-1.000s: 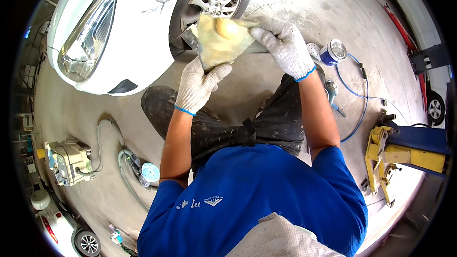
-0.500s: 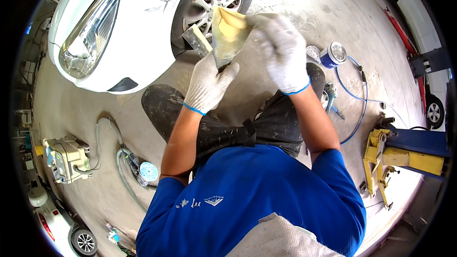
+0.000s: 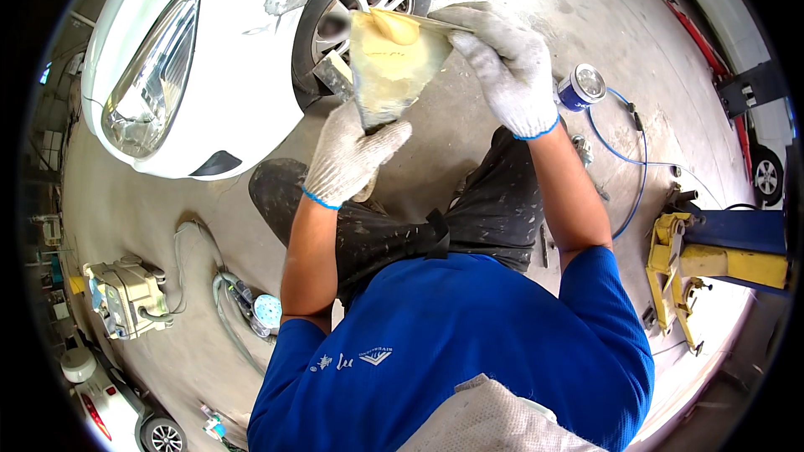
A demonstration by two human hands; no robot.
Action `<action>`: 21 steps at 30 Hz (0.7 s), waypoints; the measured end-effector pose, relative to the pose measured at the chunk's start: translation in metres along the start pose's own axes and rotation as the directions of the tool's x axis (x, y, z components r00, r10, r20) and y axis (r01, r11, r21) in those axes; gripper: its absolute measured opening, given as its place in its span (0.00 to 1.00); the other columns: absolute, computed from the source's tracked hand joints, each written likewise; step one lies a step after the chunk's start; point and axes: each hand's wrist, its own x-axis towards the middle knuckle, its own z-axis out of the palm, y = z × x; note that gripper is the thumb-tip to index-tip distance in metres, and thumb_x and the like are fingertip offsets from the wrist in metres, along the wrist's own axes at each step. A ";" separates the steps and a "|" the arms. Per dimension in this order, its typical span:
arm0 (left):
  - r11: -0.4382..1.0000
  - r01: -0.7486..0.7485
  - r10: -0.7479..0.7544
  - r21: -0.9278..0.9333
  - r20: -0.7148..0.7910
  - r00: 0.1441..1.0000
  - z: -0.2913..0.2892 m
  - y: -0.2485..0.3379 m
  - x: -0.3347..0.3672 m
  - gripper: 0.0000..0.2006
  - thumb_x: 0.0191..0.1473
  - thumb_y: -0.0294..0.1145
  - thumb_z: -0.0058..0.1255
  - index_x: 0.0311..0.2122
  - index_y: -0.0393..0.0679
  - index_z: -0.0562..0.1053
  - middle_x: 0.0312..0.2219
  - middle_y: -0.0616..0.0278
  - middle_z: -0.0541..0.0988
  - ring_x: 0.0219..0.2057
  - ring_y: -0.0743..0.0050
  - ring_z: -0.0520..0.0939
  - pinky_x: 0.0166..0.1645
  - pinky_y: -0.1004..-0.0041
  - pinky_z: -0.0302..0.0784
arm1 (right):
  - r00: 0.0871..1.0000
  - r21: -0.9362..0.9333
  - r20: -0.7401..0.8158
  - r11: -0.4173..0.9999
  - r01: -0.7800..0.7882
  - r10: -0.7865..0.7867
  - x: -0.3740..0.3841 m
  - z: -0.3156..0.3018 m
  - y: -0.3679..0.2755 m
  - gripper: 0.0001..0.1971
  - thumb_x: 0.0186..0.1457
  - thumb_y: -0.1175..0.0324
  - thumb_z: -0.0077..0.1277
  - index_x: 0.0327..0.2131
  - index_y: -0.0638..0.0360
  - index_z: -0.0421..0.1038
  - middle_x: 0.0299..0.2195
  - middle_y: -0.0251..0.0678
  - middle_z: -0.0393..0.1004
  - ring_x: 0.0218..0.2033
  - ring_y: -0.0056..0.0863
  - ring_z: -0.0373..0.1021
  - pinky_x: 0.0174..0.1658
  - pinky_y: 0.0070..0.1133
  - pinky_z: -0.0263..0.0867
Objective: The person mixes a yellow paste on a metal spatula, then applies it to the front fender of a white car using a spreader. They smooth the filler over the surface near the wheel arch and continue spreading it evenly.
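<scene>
Mixing looks underway: the gloved left hand (image 3: 350, 159) grips a flat putty-smeared mixing board (image 3: 394, 67) while the gloved right hand (image 3: 507, 67), closed on a thin spreader blade (image 3: 431, 23), works the yellowish filler blob (image 3: 395, 29); next calls for even scraping strokes.

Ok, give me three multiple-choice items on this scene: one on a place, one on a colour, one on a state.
1. Where is the blue can?
A. on the floor right of the right hand
B. on the car bonnet
C. in the left hand

2. What colour are the glove cuffs?
A. red
B. blue
C. green

3. What is the left hand doing?
A. hanging empty
B. resting on the tyre
C. gripping the putty board from below

Answers: A, it stands on concrete beside the right hand; B, blue edging shows at both wrists; C, its fingers close on the board's lower end.
</scene>
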 end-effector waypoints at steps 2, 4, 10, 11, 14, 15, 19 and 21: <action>1.000 0.019 -0.019 0.000 -0.001 1.000 -0.005 0.002 0.001 0.12 0.56 0.27 0.61 0.44 0.37 0.78 0.24 0.70 0.77 0.22 0.84 0.73 0.28 0.78 0.70 | 0.999 -0.092 0.050 0.996 -0.004 0.009 0.001 -0.001 0.014 0.14 0.59 0.80 0.51 0.47 0.60 0.80 0.39 0.45 0.80 0.39 0.42 0.78 0.43 0.27 0.75; 0.998 0.052 -0.053 -0.017 -0.029 0.998 -0.007 0.004 0.000 0.13 0.55 0.29 0.63 0.45 0.36 0.79 0.26 0.67 0.81 0.24 0.83 0.76 0.31 0.76 0.74 | 0.997 -0.180 0.075 0.983 0.022 -0.008 0.000 -0.003 0.026 0.14 0.59 0.80 0.51 0.47 0.59 0.80 0.38 0.45 0.80 0.34 0.41 0.78 0.39 0.27 0.75; 0.939 -0.229 0.294 0.256 -0.252 0.922 0.002 -0.013 0.012 0.22 0.59 0.27 0.59 0.57 0.37 0.72 0.25 0.67 0.76 0.28 0.83 0.75 0.36 0.79 0.72 | 0.742 0.366 -0.122 0.725 -0.583 0.659 -0.007 0.010 0.017 0.15 0.61 0.76 0.55 0.50 0.67 0.77 0.41 0.44 0.82 0.37 0.29 0.79 0.40 0.24 0.76; 0.899 -0.270 0.373 0.346 -0.279 0.885 0.003 -0.016 0.018 0.26 0.59 0.27 0.58 0.62 0.40 0.68 0.27 0.63 0.74 0.28 0.73 0.77 0.36 0.73 0.75 | 0.677 0.585 -0.029 0.562 -0.585 0.735 -0.011 0.018 0.018 0.16 0.61 0.76 0.55 0.52 0.70 0.76 0.42 0.45 0.82 0.38 0.29 0.79 0.41 0.24 0.77; 0.668 -0.295 0.617 0.683 -0.287 0.733 0.010 -0.021 0.036 0.32 0.54 0.28 0.61 0.65 0.49 0.66 0.39 0.51 0.74 0.36 0.46 0.81 0.40 0.57 0.79 | 0.473 0.855 0.226 0.060 -0.515 0.852 -0.018 0.053 0.011 0.20 0.60 0.76 0.55 0.55 0.75 0.70 0.45 0.46 0.80 0.40 0.32 0.80 0.44 0.25 0.78; 0.661 -0.335 0.646 0.672 -0.281 0.710 0.010 -0.029 0.036 0.35 0.54 0.28 0.60 0.67 0.53 0.64 0.42 0.48 0.75 0.39 0.40 0.82 0.42 0.52 0.78 | 0.518 0.878 0.300 -0.019 -0.478 0.801 -0.020 0.055 0.014 0.18 0.60 0.76 0.55 0.53 0.73 0.71 0.44 0.45 0.80 0.40 0.32 0.80 0.45 0.25 0.78; 0.707 -0.137 0.484 0.694 -0.333 0.809 0.019 -0.056 0.037 0.36 0.57 0.29 0.56 0.70 0.53 0.58 0.44 0.43 0.74 0.41 0.33 0.81 0.42 0.47 0.77 | 0.594 0.879 0.315 0.009 -0.476 0.740 -0.016 0.050 0.020 0.14 0.61 0.75 0.53 0.49 0.70 0.72 0.41 0.43 0.80 0.39 0.30 0.80 0.44 0.26 0.78; 0.706 -0.126 0.478 0.697 -0.338 0.810 0.023 -0.060 0.035 0.36 0.58 0.29 0.55 0.70 0.53 0.57 0.44 0.42 0.74 0.41 0.33 0.81 0.43 0.47 0.77 | 0.581 0.893 0.293 0.000 -0.451 0.760 -0.016 0.050 0.014 0.13 0.61 0.75 0.53 0.49 0.70 0.73 0.41 0.42 0.80 0.39 0.29 0.80 0.43 0.25 0.78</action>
